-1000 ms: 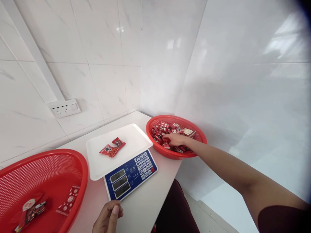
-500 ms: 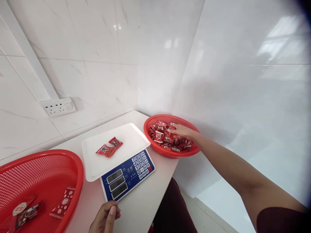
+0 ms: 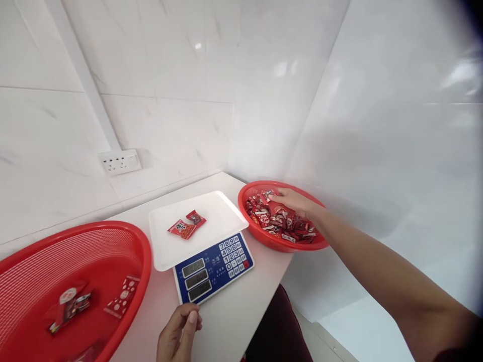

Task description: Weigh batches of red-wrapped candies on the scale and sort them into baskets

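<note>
My right hand is inside the right red basket, its thumb and fingertips closed on a small red packet above a pile of red snack packets. My left hand is loosely curled in front of the scale, fingertips pressed together; whether anything is between them is hidden. On the scale's white tray lie a red packet with orange contents and a smaller dark red packet, touching each other.
At the left stands a large red basket holding several packets, among them a red one with white dots. A wall socket is behind the white table. Walls close off the back and right.
The view has turned left, so everything sits further right. In the right basket my right hand now has a packet raised at its fingertips. The two packets on the tray lie as before.
</note>
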`<state>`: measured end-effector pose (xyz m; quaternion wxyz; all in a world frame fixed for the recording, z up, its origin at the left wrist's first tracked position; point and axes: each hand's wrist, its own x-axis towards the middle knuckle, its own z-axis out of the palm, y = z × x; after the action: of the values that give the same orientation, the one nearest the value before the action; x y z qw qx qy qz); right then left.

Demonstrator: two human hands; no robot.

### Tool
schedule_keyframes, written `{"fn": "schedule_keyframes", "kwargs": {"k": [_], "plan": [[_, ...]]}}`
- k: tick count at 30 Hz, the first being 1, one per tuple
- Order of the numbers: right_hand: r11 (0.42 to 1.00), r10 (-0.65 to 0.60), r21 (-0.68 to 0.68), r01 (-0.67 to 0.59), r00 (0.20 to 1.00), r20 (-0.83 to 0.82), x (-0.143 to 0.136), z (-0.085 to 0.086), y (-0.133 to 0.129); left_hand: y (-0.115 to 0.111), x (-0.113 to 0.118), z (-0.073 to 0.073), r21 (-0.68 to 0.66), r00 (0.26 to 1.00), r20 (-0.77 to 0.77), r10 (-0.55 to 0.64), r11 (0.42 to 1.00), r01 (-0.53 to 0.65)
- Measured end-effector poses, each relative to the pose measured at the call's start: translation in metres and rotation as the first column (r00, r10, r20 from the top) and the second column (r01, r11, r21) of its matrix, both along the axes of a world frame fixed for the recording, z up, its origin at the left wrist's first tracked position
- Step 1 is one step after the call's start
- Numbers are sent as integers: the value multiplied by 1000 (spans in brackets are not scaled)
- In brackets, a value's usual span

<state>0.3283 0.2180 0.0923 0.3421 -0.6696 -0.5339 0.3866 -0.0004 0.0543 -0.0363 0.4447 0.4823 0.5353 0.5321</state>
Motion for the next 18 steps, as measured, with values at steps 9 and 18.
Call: {"fn": "schedule_keyframes", "kwargs": {"k": [9, 18], "plan": [[809, 576, -123, -575, 817, -29, -116, -11, 22, 1, -6, -2, 52, 994, -83, -65, 996, 70], [875, 463, -15, -483, 830, 311, -127, -12, 39, 3, -10, -4, 43, 988, -113, -109, 992, 115]]}}
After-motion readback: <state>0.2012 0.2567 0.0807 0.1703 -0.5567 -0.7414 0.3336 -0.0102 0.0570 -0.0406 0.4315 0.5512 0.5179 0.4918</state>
